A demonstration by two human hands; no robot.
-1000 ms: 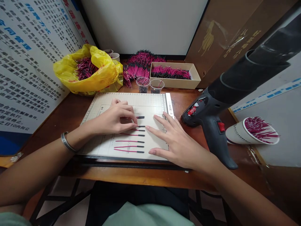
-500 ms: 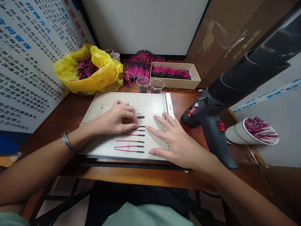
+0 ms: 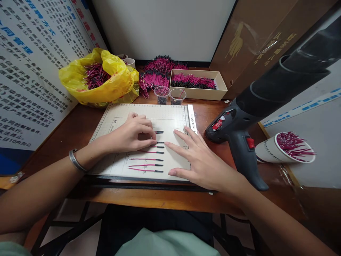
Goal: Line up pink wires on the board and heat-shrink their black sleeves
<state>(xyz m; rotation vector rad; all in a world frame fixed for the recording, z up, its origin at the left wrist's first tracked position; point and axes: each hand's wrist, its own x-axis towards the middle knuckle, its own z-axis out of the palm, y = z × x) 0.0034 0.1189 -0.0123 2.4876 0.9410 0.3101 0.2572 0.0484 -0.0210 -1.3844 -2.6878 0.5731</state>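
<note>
My left hand (image 3: 134, 133) lies over the gridded cutting board (image 3: 157, 114), thumb and forefinger pinched on a wire with a black sleeve (image 3: 160, 142). The rest of that wire is hidden under the hand. On the board my right hand (image 3: 201, 160) rests with its fingers spread; one fingertip is at the sleeve's end. Nearer the front edge, several magenta wires with black sleeved ends (image 3: 145, 165) lie in a column, sleeves to the right. Beyond the pinch, another black sleeve (image 3: 159, 132) sticks out past the left fingers.
A heat gun (image 3: 239, 124) stands at the right, beside a paper cup of magenta wires (image 3: 266, 151). Along the back are a yellow plastic bag (image 3: 119, 85), a heap of wires (image 3: 157, 76), a cardboard box of wires (image 3: 198, 93) and two clear cups (image 3: 162, 93).
</note>
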